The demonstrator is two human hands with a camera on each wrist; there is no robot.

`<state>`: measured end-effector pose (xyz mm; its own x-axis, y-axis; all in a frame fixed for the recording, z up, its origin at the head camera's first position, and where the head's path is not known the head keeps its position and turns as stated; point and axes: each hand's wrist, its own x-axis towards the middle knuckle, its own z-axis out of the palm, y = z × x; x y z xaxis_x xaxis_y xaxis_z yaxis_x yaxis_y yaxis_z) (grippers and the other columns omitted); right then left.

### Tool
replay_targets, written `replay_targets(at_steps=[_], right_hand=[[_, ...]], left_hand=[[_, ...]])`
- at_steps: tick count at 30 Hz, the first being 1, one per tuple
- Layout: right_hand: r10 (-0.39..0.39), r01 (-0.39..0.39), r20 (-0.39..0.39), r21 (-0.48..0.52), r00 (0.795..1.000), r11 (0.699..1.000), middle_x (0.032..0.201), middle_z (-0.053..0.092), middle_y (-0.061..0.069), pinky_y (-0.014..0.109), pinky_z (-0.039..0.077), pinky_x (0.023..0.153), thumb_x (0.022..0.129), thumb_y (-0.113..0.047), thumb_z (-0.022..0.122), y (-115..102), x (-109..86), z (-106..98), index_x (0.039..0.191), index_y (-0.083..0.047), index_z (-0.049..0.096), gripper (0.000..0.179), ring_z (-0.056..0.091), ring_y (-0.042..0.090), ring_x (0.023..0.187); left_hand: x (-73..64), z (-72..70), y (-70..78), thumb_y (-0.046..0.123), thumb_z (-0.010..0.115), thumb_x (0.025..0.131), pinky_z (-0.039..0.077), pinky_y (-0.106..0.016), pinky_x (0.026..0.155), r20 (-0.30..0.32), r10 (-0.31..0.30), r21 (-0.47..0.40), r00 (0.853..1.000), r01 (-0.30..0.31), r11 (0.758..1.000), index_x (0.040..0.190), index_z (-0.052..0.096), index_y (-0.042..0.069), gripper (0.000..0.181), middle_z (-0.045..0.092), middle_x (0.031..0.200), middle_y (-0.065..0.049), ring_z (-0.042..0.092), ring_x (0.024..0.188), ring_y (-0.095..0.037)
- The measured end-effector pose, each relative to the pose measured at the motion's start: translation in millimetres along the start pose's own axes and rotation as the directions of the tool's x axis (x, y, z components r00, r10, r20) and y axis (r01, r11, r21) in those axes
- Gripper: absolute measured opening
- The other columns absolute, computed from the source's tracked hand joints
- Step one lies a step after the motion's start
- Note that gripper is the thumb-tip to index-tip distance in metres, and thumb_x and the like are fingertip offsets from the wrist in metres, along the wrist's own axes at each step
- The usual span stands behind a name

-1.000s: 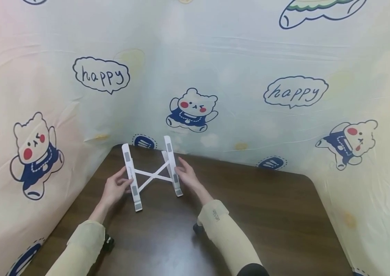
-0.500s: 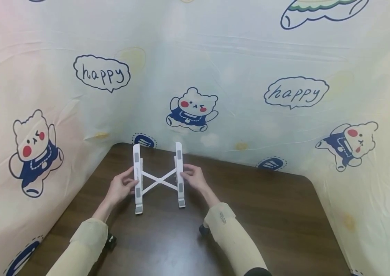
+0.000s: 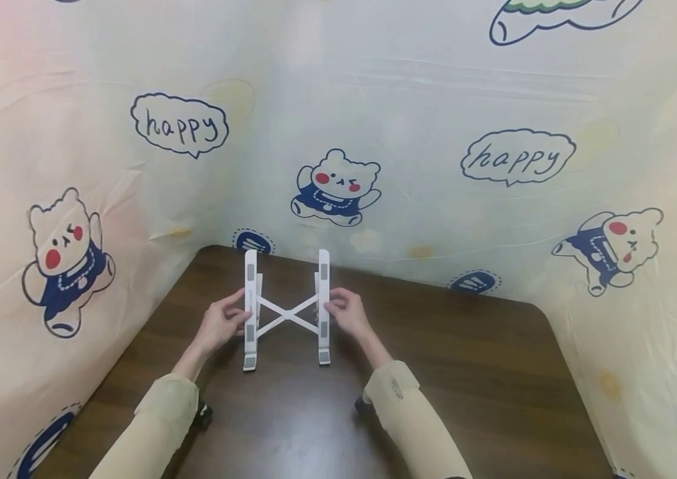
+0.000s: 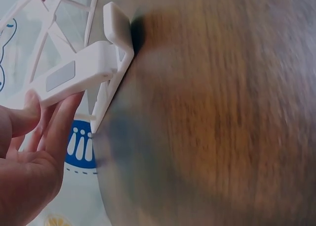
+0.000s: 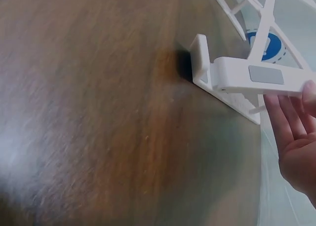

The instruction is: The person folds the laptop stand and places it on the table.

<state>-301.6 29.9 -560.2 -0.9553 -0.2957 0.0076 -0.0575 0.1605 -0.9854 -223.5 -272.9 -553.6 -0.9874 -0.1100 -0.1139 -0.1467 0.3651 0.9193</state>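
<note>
A white folding laptop stand (image 3: pixel 287 315) is spread out near the back left of the table, its two long arms joined by an X-shaped brace. Grey pads mark each arm, and a small lip turns up at each front end. My left hand (image 3: pixel 222 322) pinches the left arm of the stand (image 4: pixel 74 67) between thumb and fingers. On the other side, my right hand (image 3: pixel 350 313) holds the right arm of the stand (image 5: pixel 247 75) the same way, with the thumb on top and the fingers underneath. In both wrist views the front lips are close over the tabletop.
The dark wooden table (image 3: pixel 446 372) has rounded back corners. A pale cloth backdrop (image 3: pixel 410 86) printed with cartoon bears and "happy" bubbles rises behind it and along both sides.
The stand has turned from a slant to nearly square with me and shifted right and slightly nearer. Both hands have moved with it, keeping their hold.
</note>
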Motion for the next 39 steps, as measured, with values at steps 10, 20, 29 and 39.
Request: replay_targets(at_steps=[10, 20, 29, 39], right_hand=[[-0.009, 0.009, -0.021, 0.003, 1.0, 1.0, 0.111, 0.079, 0.036, 0.044, 0.071, 0.077, 0.106, 0.007, 0.063, 7.5, -14.3, -9.6, 0.122, 0.01, 0.065, 0.017, 0.084, 0.044, 0.095], [-0.014, 0.014, -0.076, -0.001, 0.997, 1.0, 0.106, 0.079, 0.037, 0.045, 0.071, 0.074, 0.103, 0.011, 0.063, 11.3, -29.8, -20.7, 0.117, 0.01, 0.066, 0.014, 0.083, 0.046, 0.09], [-0.02, 0.017, -0.085, -0.04, 0.996, 0.999, 0.109, 0.079, 0.036, 0.043, 0.071, 0.077, 0.104, 0.01, 0.062, 11.9, -40.6, -30.9, 0.118, 0.01, 0.065, 0.014, 0.083, 0.043, 0.093], [0.008, -0.015, -0.124, -0.054, 0.992, 0.998, 0.108, 0.08, 0.033, 0.042, 0.071, 0.077, 0.103, 0.01, 0.064, 12.9, -53.4, -43.0, 0.117, 0.008, 0.067, 0.014, 0.084, 0.04, 0.092]], left_hand=[[-0.6, 10.5, 1.7, -0.003, 0.067, 0.106, 0.071, -0.036, 0.08, 0.003, 0.032, -0.036, 0.999, -0.032, 0.999, 0.168, 0.042, 0.005, 0.067, 0.075, 0.125, -0.037, 0.082, 0.096, -0.026], [0.2, 25.0, 4.4, -0.002, 0.068, 0.106, 0.071, -0.039, 0.082, 0.024, 0.039, -0.03, 0.999, -0.038, 0.999, 0.167, 0.045, 0.009, 0.066, 0.075, 0.128, -0.036, 0.083, 0.102, -0.033], [-0.5, 34.4, 9.0, -0.002, 0.07, 0.105, 0.071, -0.039, 0.081, 0.041, 0.036, -0.047, 0.999, -0.034, 0.998, 0.166, 0.048, 0.01, 0.066, 0.076, 0.128, -0.034, 0.083, 0.104, -0.034], [-2.0, 47.8, 12.7, -0.004, 0.07, 0.104, 0.071, -0.04, 0.081, 0.065, 0.052, -0.051, 0.997, -0.049, 0.998, 0.165, 0.049, 0.01, 0.066, 0.077, 0.126, -0.033, 0.083, 0.103, -0.034]])
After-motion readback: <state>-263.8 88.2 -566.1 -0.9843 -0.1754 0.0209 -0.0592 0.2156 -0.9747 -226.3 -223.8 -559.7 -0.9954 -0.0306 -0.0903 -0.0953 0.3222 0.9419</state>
